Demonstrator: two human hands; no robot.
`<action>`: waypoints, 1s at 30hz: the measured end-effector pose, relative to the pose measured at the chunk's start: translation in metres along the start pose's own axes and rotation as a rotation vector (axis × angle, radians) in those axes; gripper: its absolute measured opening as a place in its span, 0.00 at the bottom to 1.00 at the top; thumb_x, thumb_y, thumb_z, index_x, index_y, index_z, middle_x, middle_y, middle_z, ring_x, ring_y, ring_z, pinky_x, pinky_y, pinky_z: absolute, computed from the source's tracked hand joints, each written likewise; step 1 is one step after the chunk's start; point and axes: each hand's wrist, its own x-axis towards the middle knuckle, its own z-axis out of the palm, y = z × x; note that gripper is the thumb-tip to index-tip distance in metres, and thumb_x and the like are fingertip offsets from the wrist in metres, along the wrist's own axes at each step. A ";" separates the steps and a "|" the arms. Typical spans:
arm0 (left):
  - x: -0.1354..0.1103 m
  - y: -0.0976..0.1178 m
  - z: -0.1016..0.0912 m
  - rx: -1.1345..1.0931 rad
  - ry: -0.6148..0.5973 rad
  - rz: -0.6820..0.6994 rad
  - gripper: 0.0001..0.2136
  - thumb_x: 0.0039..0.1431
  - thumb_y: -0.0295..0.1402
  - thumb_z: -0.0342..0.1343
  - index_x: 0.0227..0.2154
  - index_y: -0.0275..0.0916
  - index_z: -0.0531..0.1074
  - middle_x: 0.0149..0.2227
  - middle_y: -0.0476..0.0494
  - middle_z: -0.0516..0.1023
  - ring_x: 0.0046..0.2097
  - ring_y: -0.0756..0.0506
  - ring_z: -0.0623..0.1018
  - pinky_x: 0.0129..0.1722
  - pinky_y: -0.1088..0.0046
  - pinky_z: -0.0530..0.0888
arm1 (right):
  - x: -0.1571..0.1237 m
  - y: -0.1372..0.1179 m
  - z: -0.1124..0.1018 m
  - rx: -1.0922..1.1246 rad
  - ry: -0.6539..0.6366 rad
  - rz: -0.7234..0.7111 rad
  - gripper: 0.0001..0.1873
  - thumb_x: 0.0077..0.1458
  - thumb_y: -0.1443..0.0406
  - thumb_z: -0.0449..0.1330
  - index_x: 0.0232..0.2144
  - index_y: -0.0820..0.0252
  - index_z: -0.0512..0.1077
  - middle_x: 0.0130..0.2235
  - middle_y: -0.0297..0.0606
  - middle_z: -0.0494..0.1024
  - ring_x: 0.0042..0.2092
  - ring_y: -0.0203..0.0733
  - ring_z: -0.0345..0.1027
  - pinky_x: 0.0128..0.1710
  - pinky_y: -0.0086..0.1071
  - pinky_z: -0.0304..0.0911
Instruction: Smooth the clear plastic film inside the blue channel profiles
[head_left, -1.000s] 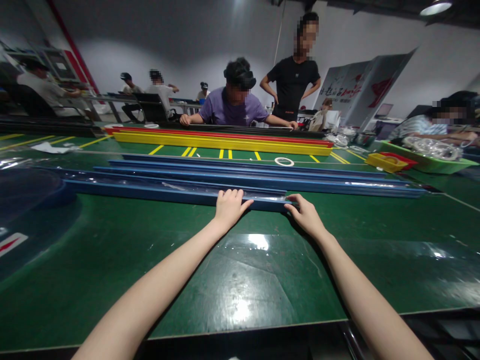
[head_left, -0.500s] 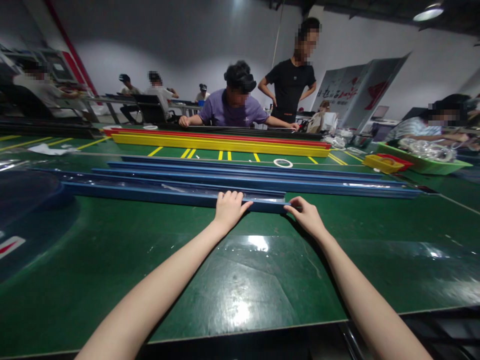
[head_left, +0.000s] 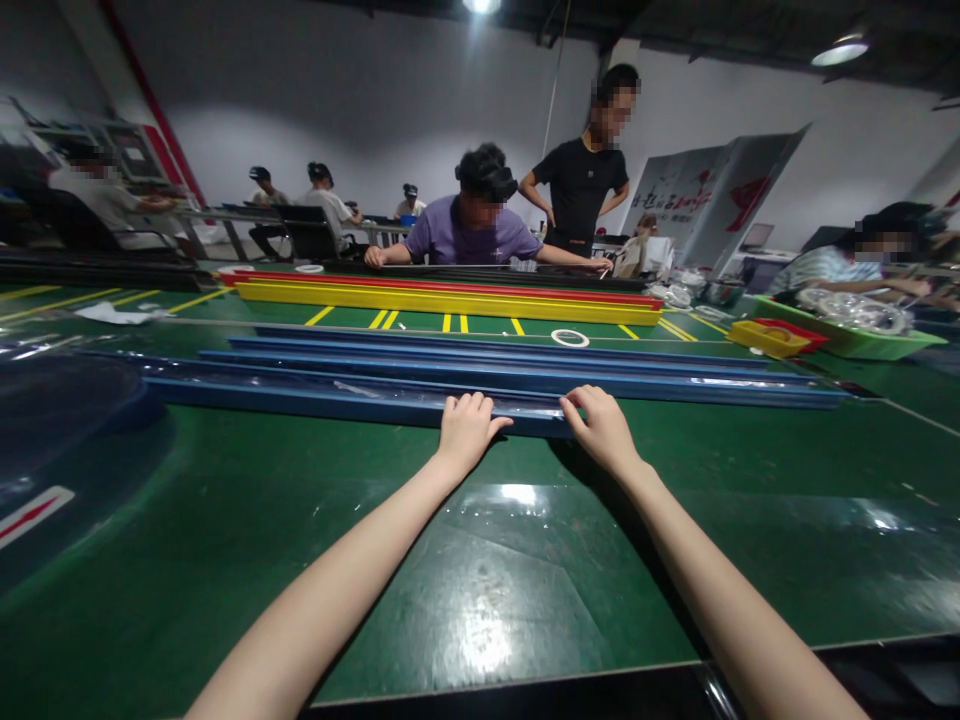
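Observation:
A long blue plastic channel (head_left: 322, 406) lies across the green table (head_left: 300, 520), a clear film-like strip showing inside it. My left hand (head_left: 466, 437) is wrapped over its near wall close to the right end, fingers inside and thumb lying along the edge. At the very end, my right hand (head_left: 604, 428) has its thumb and fingertips closed together on the channel; the exact contact is partly hidden. Just behind lie more blue channels (head_left: 697, 385), running parallel. On the left, a dark blue, shiny rounded object (head_left: 67, 410) overlaps the far end of the held channel.
Yellow channels (head_left: 450, 303) and red ones lie farther back, before a seated co-worker (head_left: 472, 230) in purple. A white ring (head_left: 570, 338) rests behind the blue channels. At right are a yellow tray (head_left: 765, 340) and a green tray (head_left: 885, 345) with clear coiled material.
My right hand has shifted slightly left and up, from the channel's end corner onto its end. My left hand keeps its hold. The view has tilted up a little.

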 end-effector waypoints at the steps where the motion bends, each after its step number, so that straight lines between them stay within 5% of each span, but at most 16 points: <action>1: 0.000 0.000 0.000 -0.002 -0.002 0.002 0.18 0.53 0.47 0.45 0.29 0.36 0.68 0.31 0.43 0.71 0.36 0.43 0.68 0.34 0.67 0.57 | 0.004 -0.004 0.002 -0.041 0.008 0.000 0.16 0.55 0.59 0.44 0.23 0.59 0.65 0.27 0.37 0.69 0.32 0.37 0.59 0.32 0.29 0.51; 11: 0.001 0.001 -0.004 -0.003 0.018 -0.023 0.17 0.51 0.47 0.47 0.29 0.37 0.69 0.34 0.42 0.69 0.38 0.43 0.66 0.34 0.68 0.57 | 0.028 -0.040 0.030 -0.201 0.009 0.112 0.24 0.56 0.57 0.41 0.18 0.60 0.68 0.23 0.36 0.72 0.27 0.33 0.61 0.25 0.27 0.44; 20: 0.001 0.000 -0.004 -0.037 0.034 -0.076 0.18 0.50 0.49 0.47 0.26 0.38 0.69 0.31 0.43 0.68 0.37 0.43 0.65 0.34 0.67 0.57 | 0.031 -0.045 0.042 -0.186 -0.067 0.266 0.24 0.55 0.56 0.42 0.22 0.60 0.72 0.27 0.38 0.75 0.28 0.34 0.65 0.24 0.27 0.46; 30: 0.002 -0.002 -0.005 -0.071 0.043 -0.099 0.18 0.49 0.51 0.48 0.28 0.38 0.65 0.31 0.44 0.70 0.36 0.44 0.66 0.35 0.68 0.57 | 0.031 -0.045 0.049 -0.252 -0.055 0.249 0.26 0.55 0.58 0.39 0.24 0.60 0.75 0.28 0.40 0.76 0.28 0.36 0.67 0.26 0.26 0.50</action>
